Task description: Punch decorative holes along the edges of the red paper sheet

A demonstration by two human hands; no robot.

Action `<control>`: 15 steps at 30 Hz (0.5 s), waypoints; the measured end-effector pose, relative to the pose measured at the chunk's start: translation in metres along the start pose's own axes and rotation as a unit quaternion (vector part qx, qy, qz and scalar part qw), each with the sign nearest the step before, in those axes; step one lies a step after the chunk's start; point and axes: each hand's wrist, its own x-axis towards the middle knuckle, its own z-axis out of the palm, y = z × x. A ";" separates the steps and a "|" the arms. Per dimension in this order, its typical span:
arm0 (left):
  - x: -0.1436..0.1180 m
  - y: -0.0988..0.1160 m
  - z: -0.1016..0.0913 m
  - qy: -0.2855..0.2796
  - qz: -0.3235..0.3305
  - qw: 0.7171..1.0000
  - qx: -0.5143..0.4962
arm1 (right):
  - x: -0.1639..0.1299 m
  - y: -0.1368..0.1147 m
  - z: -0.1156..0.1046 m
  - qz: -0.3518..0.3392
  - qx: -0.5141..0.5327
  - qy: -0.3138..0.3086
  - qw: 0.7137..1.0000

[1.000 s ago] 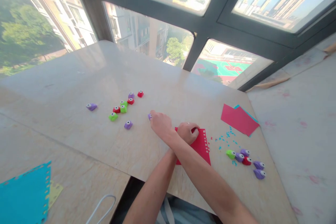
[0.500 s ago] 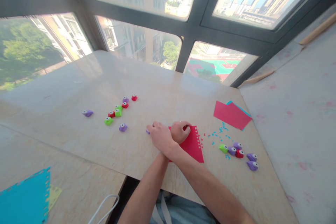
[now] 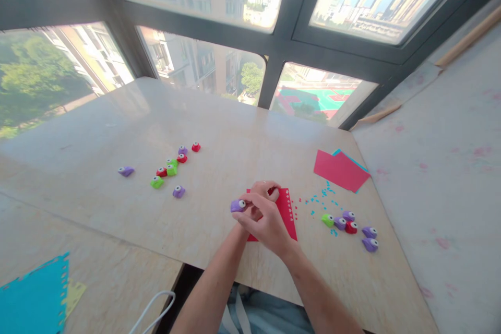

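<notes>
My right hand holds a small purple paper punch by its fingertips, lifted just above the tabletop. My left hand lies right behind it on a red sheet with a punched edge. Its fingers are curled around a small red piece that looks like a red punch, mostly hidden. My forearms come up from the bottom and the wrists overlap.
Several purple, green and red punches lie scattered to the left, and another group to the right. Blue paper bits dot the table near red and blue sheets. A teal sheet and white cord are at lower left.
My right hand reached across to a purple punch on the table, took hold of it and lifted it back toward the red sheet. The arms have uncrossed. The left hand stayed on the sheet.
</notes>
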 end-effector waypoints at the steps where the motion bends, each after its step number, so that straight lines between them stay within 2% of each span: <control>1: 0.001 -0.001 -0.001 -0.005 0.003 1.000 -0.004 | -0.010 0.006 -0.011 0.021 0.025 0.031 0.999; 5: 0.015 -0.008 -0.004 -0.005 0.029 0.999 -0.028 | -0.055 0.049 -0.053 0.099 0.058 0.113 0.987; 10: 0.021 -0.011 -0.003 0.016 0.049 0.998 -0.037 | -0.105 0.108 -0.091 0.184 0.038 0.161 0.969; 12: 0.020 -0.010 -0.003 0.015 0.043 0.998 -0.036 | -0.118 0.120 -0.099 0.204 0.028 0.162 0.965; 15: 0.019 -0.008 -0.003 0.011 0.040 0.999 -0.031 | -0.125 0.126 -0.104 0.213 0.023 0.155 0.964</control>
